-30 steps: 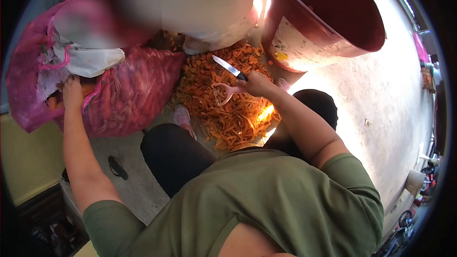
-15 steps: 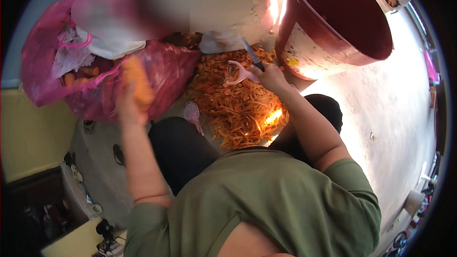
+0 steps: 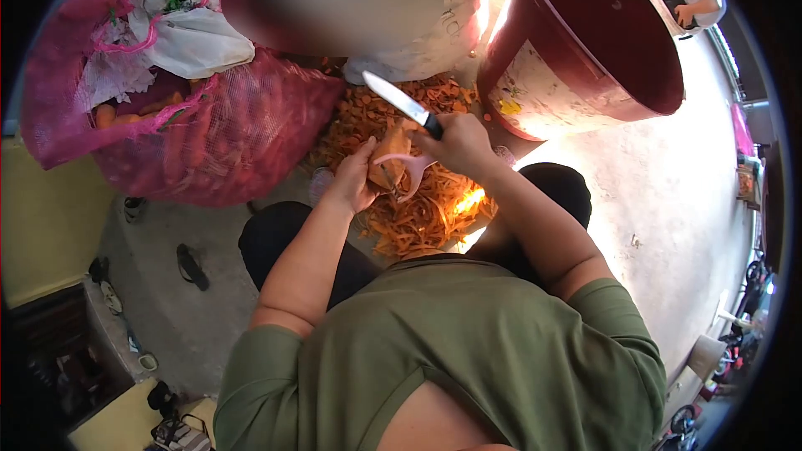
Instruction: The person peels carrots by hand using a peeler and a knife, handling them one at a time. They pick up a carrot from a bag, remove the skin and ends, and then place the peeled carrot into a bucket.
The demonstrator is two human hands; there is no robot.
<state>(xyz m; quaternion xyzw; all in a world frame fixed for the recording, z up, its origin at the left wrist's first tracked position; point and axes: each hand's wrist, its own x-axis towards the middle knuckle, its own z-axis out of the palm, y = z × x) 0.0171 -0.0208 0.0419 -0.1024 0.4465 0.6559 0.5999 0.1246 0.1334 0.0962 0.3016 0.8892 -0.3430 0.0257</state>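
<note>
My left hand [image 3: 355,179] is closed around a thick orange carrot [image 3: 389,145] above the pile of peelings. In my right hand [image 3: 464,147] are two tools: a knife [image 3: 397,98] with a dark handle, its blade pointing up and left, and a pink peeler [image 3: 415,169]. The peeler's head lies against or just over the carrot; contact is hard to tell. Beneath both hands spreads a heap of carrot peelings [image 3: 418,230], with short cut carrot pieces [image 3: 443,93] at its far side.
A pink mesh sack [image 3: 225,146] of carrots stands at left, its mouth partly open. Behind the peelings is a white sack [image 3: 455,33]. A large dark red bucket [image 3: 535,92] stands at right. Sandals [image 3: 191,267] lie on the concrete floor. Another person's hand [image 3: 687,15] shows far right.
My left hand has swung right from beside the pink sack, bringing the carrot to the peeler. My right hand has shifted slightly down and left, turning the peeler downward and the knife blade leftward.
</note>
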